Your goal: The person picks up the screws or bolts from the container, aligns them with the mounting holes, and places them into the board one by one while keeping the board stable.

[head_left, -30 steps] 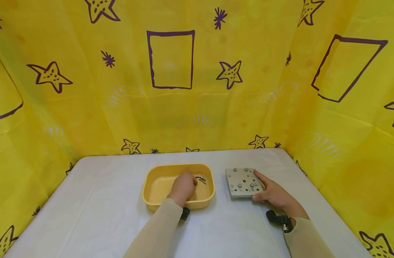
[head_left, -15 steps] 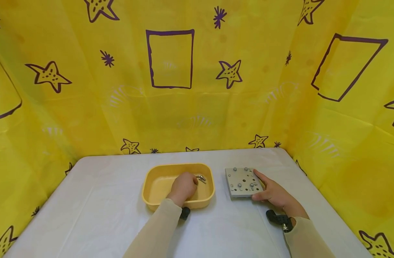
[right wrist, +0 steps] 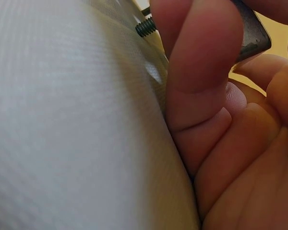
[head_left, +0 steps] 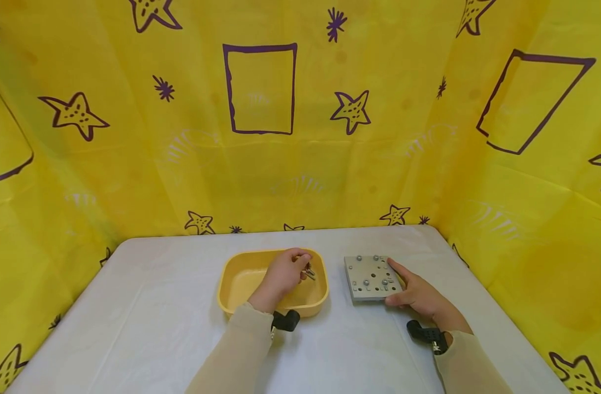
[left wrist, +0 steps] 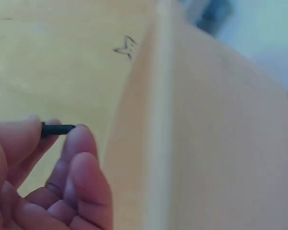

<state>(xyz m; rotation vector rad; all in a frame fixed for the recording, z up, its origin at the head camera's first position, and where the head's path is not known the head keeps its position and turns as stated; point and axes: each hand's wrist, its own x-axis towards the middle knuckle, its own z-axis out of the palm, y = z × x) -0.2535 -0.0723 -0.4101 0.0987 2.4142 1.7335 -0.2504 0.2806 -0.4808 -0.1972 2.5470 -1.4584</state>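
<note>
My left hand (head_left: 280, 276) is over the right half of a yellow tray (head_left: 222, 284). Between thumb and fingers it pinches a small dark screw (left wrist: 59, 129), lying nearly level in the left wrist view. Shiny metal screws (head_left: 310, 276) show in the tray beside these fingertips. To the tray's right, my right hand (head_left: 413, 295) grips the right edge of a square grey metal plate (head_left: 361, 271), thumb at the front corner and index finger along the side. Bolts and holes dot the plate's top. In the right wrist view a threaded bolt end (right wrist: 145, 28) sticks out beside the fingers.
A white-covered table (head_left: 157, 328) carries the tray and plate. Behind it and along both sides hangs a yellow curtain (head_left: 261, 186) with starfish drawings. Each wrist wears a black camera mount, such as the right one (head_left: 425, 335).
My left hand has risen from the tray's floor and turned, bringing the pinched screw up toward the tray's far right. My right hand and the plate have stayed in place.
</note>
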